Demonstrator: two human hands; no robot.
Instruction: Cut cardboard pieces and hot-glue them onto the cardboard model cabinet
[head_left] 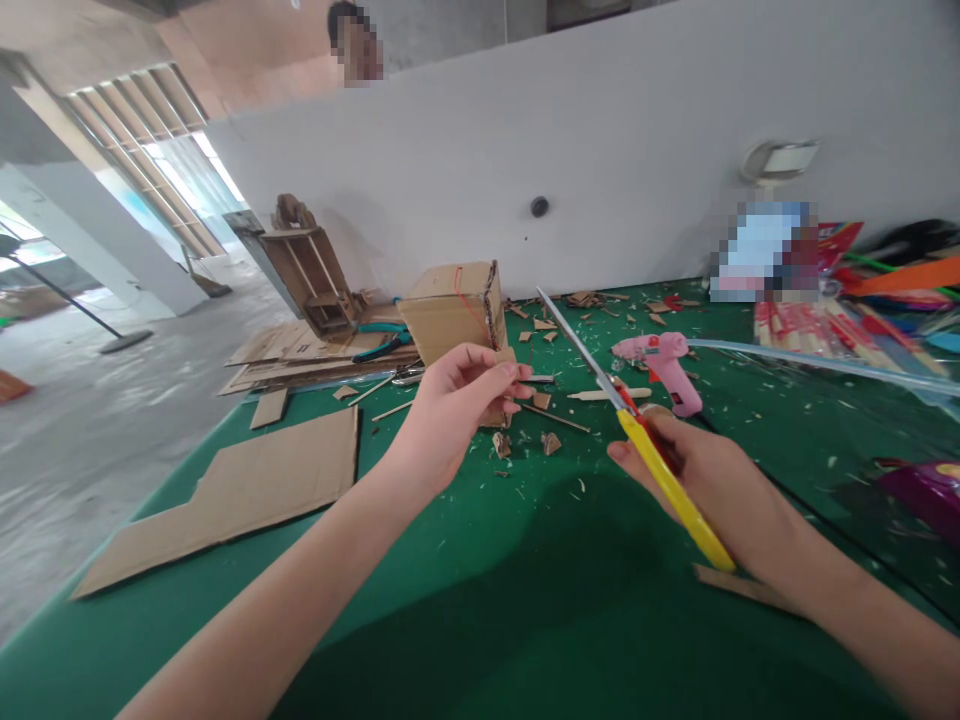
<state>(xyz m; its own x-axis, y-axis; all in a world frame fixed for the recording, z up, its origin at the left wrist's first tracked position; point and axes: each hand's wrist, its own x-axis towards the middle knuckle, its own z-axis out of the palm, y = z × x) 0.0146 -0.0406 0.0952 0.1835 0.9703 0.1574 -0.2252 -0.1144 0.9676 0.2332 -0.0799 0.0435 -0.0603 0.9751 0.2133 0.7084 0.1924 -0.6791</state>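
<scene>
My left hand (472,390) is closed in a pinch in front of a cardboard box (442,310). A small cardboard piece (506,355) shows at its fingertips, mostly covered by the fingers. On the right, my right hand (697,470) grips a pair of scissors (637,430) with yellow and red handles. The long metal blades point up and away to the left, apart from the left hand. Cardboard scraps (551,443) lie on the green table just beyond my hands. Behind the scissors lies a pink glue gun (656,360).
A cut cardboard sheet (255,480) lies at the left. Teal-handled pliers (382,340) rest by stacked cardboard (300,345) and a brown cardboard structure (311,275). Bagged sticks (832,335) and a phone-like screen (765,245) are at the right. Beyond the white partition (637,130) is a person (356,45).
</scene>
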